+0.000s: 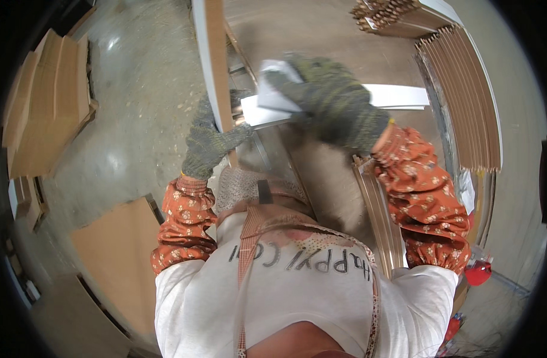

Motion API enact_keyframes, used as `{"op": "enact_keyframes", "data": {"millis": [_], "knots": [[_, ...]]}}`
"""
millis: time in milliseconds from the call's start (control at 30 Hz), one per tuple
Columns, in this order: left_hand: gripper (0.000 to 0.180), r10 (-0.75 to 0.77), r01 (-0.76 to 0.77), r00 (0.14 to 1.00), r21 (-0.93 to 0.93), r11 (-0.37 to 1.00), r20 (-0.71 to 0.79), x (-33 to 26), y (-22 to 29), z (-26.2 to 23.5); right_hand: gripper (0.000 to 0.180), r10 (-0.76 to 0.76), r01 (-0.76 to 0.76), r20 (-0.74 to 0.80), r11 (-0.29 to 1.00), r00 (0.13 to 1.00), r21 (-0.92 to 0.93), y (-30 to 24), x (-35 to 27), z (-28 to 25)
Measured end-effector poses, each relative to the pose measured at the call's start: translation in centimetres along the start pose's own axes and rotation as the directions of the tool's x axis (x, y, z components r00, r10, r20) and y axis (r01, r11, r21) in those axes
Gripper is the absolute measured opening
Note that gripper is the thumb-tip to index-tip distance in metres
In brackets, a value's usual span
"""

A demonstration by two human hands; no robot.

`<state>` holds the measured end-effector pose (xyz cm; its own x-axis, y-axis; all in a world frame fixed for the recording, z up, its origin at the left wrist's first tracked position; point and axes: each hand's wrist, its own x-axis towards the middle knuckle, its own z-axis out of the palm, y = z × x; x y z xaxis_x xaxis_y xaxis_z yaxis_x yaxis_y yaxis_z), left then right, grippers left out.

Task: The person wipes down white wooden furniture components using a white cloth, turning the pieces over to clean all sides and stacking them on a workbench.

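Note:
In a grey-green knit glove, my left hand (pixel 210 134) is closed round a long, narrow board (pixel 216 65), brown on its edge and white on its side face. That board rises away from me past the top of the view. My right hand (pixel 336 104), gloved alike and smeared by motion, is closed on a white, flat-sided piece (pixel 278 83) whose kind I cannot make out. Just under that piece lies a white strip (pixel 396 96), running from beside my left fingers out to the right beyond my right hand. Whether the piece touches the strip is unclear.
Upright stacks of brown cardboard (pixel 464 95) stand on the right, with more boards (pixel 381 209) beside my right forearm. Folded cardboard (pixel 52 101) is at far left; a flat brown sheet (pixel 121 256) lies lower left on the concrete floor (pixel 136 77). A red object (pixel 478 271) sits near my right elbow.

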<state>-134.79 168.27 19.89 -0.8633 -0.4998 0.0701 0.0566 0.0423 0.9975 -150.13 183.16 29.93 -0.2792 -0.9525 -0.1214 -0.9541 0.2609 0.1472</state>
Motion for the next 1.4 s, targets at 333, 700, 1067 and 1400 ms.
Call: {"op": "enact_keyframes", "data": {"millis": [333, 700, 1067, 1400], "knots": [[0.058, 0.050, -0.051, 0.998, 0.064, 0.997, 0.029, 0.2, 0.0, 0.0, 0.047, -0.075, 0.074, -0.238, 0.997, 0.968, -0.016, -0.5, 0.1, 1.5], [0.057, 0.028, -0.031, 0.998, 0.043, 0.999, 0.059, 0.3, 0.0, -0.2, 0.052, -0.087, 0.098, -0.307, 0.995, 0.948, 0.022, -1.0, 0.3, 1.6], [0.061, 0.120, -0.123, 0.992, 0.083, 0.989, 0.045, 0.2, -0.4, -0.2, 0.047, -0.025, 0.030, -0.300, 0.999, 0.954, 0.012, -1.8, -1.0, 1.0], [0.060, 0.129, -0.131, 0.991, 0.116, 0.985, 0.023, 0.3, -0.4, -0.3, 0.053, -0.023, 0.023, -0.412, 1.000, 0.911, -0.005, -2.4, -1.4, 2.2]]}}
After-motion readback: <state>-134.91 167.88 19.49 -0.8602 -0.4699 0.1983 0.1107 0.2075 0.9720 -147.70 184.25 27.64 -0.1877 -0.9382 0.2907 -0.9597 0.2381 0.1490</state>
